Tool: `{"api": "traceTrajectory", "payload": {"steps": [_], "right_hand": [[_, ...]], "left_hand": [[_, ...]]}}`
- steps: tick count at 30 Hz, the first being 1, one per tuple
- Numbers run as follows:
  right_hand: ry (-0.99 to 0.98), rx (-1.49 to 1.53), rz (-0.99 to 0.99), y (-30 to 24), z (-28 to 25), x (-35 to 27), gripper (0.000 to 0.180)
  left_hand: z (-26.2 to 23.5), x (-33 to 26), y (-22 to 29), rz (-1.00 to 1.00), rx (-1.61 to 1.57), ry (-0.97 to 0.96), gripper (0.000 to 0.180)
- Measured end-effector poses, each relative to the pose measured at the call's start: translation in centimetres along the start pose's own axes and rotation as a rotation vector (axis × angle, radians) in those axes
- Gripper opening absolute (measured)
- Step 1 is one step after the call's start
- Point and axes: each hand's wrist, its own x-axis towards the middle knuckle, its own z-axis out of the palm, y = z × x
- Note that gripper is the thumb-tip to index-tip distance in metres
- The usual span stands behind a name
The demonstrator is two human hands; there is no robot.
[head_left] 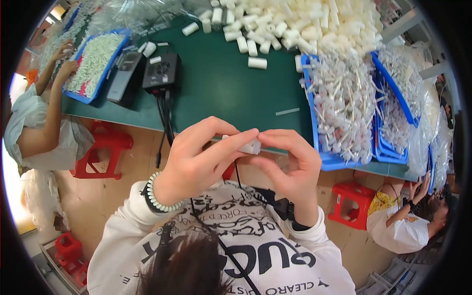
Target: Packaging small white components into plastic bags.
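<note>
I see both bare hands drawn together at the near edge of the green table (221, 96). The left hand (194, 157) has its fingers closed in a narrow grip around a small white plastic piece (253, 146), whose pale end shows between the fingers, by the table's near edge. The left thumb is hidden from me. The right hand (295, 172) comes in from the other side, forefinger and thumb spread in a wide curve; the forefinger's tip meets the left fingertips just above the piece, and the thumb's tip lies just below it. I cannot tell whether the right fingers press on the piece or only rest beside it.

On the table's far side I have a heap of cream foam-like cylinders (339, 22), with one loose cylinder (257, 63) lying nearer the table's middle. At the table's right end stands a blue tray (339, 164) full of translucent plastic parts (344, 108), and a thin clear strip (287, 112) lies just left of it on the table. Towards the table's left end I make out a black box (162, 71) with cables, a grey handheld device (127, 78) beside it, and a co-worker's hands (67, 69) at a second tray (81, 98).
</note>
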Motion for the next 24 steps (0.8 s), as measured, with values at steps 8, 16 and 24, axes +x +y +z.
{"api": "traceTrajectory", "payload": {"steps": [8,16,24], "right_hand": [[-0.398,-0.631,0.016,-1.8,2.1,13.1,0.045],[-0.335,-1.120,0.156,11.6,9.8,27.4,0.016],[-0.128,-1.130,0.181,13.3,10.5,27.4,0.022]], "left_hand": [[-3.8,-0.7,-1.8,-0.369,-0.079,0.232,0.028],[-5.6,-2.1,-1.7,-0.646,-0.781,0.404,0.029],[-7.0,-2.5,-3.8,-0.756,-1.175,0.578,0.035]]}}
